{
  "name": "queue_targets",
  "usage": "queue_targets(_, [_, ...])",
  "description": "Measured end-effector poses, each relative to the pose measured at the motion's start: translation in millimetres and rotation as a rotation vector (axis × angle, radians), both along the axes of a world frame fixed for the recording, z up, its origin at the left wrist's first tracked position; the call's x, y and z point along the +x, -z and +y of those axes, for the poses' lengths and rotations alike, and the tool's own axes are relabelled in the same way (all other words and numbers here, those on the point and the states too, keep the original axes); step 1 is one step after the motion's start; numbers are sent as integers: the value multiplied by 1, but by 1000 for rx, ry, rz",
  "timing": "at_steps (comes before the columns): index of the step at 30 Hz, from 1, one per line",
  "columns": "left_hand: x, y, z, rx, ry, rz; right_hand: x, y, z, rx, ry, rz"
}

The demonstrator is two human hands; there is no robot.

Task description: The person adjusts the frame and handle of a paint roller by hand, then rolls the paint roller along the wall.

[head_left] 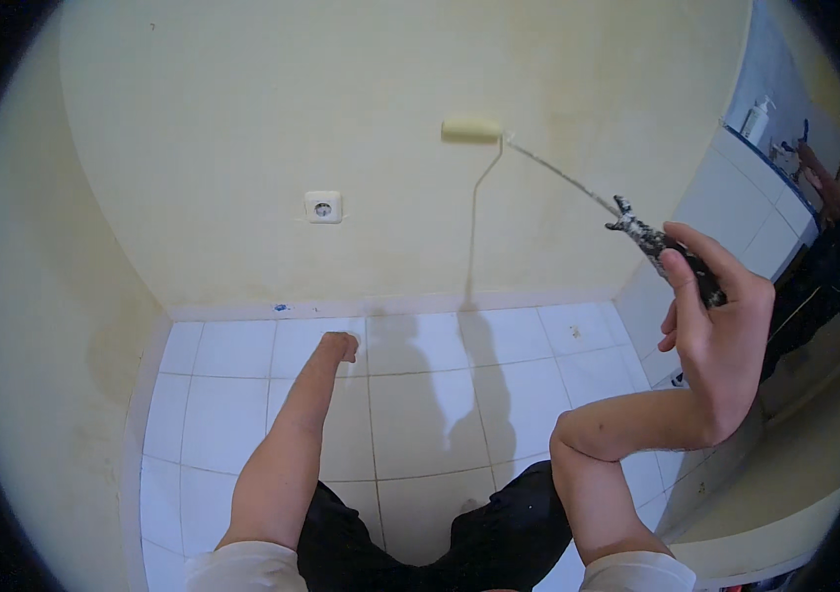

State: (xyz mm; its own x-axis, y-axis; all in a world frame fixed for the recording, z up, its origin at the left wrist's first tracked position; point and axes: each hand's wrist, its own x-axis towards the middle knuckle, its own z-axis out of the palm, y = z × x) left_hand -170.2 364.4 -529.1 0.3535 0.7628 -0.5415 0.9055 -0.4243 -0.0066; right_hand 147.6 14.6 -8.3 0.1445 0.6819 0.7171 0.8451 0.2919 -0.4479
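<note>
My right hand is closed around the dark, paint-spattered handle of a paint roller. Its thin metal rod runs up and left to a pale yellow sleeve, which lies against or very close to the cream wall. My left hand hangs low over the white floor tiles, its fingers curled in and partly hidden. Nothing shows in it. A shadow of the roller and my arm falls down the wall and across the floor.
A white power socket sits in the wall, left of the roller. Low on the skirting is a blue mark. At right, a white-tiled ledge bears a white pump bottle. Another person in dark clothes is beside it.
</note>
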Motion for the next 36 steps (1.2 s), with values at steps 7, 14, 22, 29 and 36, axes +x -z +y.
queue_targets(7, [24,-18,-9,-10,-39,12,-4,-4,-5,203,53,107])
queue_targets(14, [22,-34,-22,-11,-16,0,-9,-5,1,316,94,101])
queue_targets(22, [9,-13,-17,65,-29,-40,-4,-3,5,398,73,59])
queue_targets(29, [28,-22,-17,41,16,-3,-1,-2,7,412,94,55])
queue_targets(36, [27,-13,-14,71,40,-51,1,-5,22,458,85,92])
